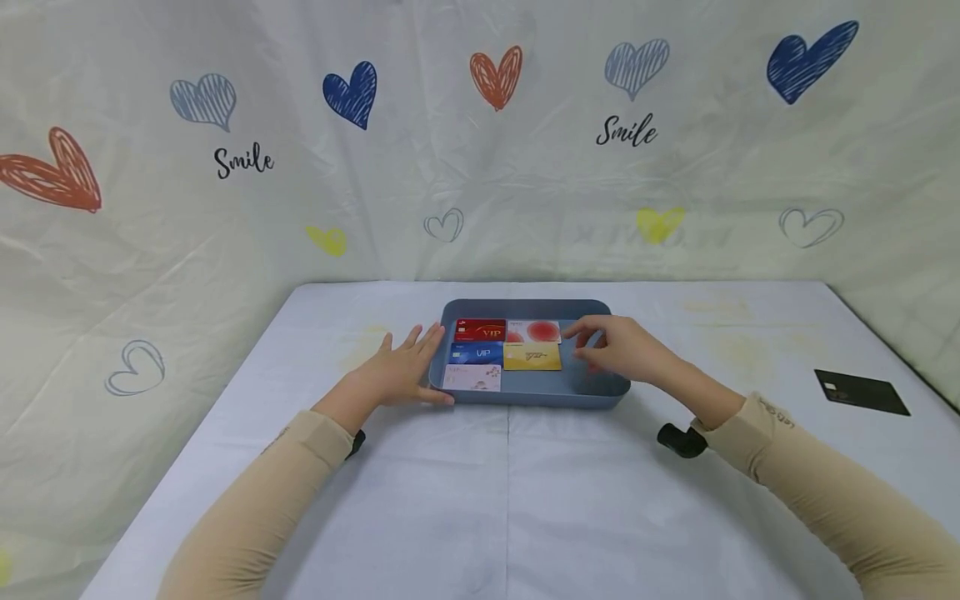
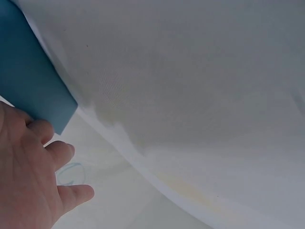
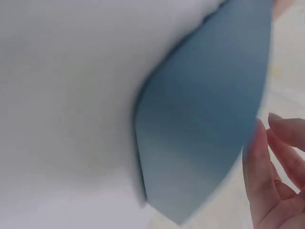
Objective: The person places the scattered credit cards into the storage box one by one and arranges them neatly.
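Note:
A blue-grey tray [image 1: 547, 399] lies on the white table with several cards in it. Its left part holds a red VIP card [image 1: 480, 330], a blue VIP card [image 1: 477, 353] and a pale pink card [image 1: 472, 377]. Beside them are a white card with red circles [image 1: 534, 332] and a gold card [image 1: 532, 357]. My left hand [image 1: 401, 371] rests against the tray's left side, fingers spread. Over the tray's right part, my right hand [image 1: 617, 347] has loosely bent fingers near the red-circled card. No card shows between these fingers in the right wrist view.
A black card [image 1: 862, 392] lies on the table [image 1: 450, 500] far to the right. Behind the table hangs a white sheet [image 1: 420, 150] printed with hearts and "Smile". A black device [image 1: 681, 441] sits at the right wrist.

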{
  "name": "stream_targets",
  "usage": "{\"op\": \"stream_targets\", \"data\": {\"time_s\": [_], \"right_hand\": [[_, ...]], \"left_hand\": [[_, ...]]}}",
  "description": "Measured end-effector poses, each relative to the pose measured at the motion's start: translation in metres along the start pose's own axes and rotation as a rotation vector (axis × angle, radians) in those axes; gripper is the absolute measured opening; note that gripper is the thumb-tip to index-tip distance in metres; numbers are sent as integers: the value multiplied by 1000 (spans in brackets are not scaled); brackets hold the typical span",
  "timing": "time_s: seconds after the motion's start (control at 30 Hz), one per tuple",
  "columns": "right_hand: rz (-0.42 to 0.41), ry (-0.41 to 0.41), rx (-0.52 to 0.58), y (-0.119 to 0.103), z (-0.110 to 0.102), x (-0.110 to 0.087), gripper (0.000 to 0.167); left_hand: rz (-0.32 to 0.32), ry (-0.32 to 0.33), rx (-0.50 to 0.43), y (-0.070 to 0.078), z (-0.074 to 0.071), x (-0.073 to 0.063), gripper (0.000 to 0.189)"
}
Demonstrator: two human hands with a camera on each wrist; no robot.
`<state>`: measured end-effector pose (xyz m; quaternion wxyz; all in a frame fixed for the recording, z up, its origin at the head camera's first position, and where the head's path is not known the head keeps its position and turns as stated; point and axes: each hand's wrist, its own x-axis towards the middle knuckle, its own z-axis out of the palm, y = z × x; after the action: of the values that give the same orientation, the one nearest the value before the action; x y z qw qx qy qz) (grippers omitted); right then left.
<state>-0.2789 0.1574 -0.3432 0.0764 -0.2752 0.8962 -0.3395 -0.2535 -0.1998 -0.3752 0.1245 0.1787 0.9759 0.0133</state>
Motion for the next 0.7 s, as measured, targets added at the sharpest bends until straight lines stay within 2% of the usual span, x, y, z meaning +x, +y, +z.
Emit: {"op": "stream_targets", "data": {"time_s": [0.13, 0.27, 0.5, 0.7], "right_hand": [[-67, 120, -81, -2, -12, -15, 23], [-100, 201, -140, 1, -22, -28, 20], [-108, 251, -211, 8, -39, -44, 21], [-93, 263, -206, 17, -52, -57, 21]], "left_hand": [[1, -3, -1, 0, -1, -1, 121], [3, -10, -5, 0, -1, -2, 121], [3, -7, -13, -1, 0, -1, 121], [9, -2, -29, -1, 0, -1, 122]]}}
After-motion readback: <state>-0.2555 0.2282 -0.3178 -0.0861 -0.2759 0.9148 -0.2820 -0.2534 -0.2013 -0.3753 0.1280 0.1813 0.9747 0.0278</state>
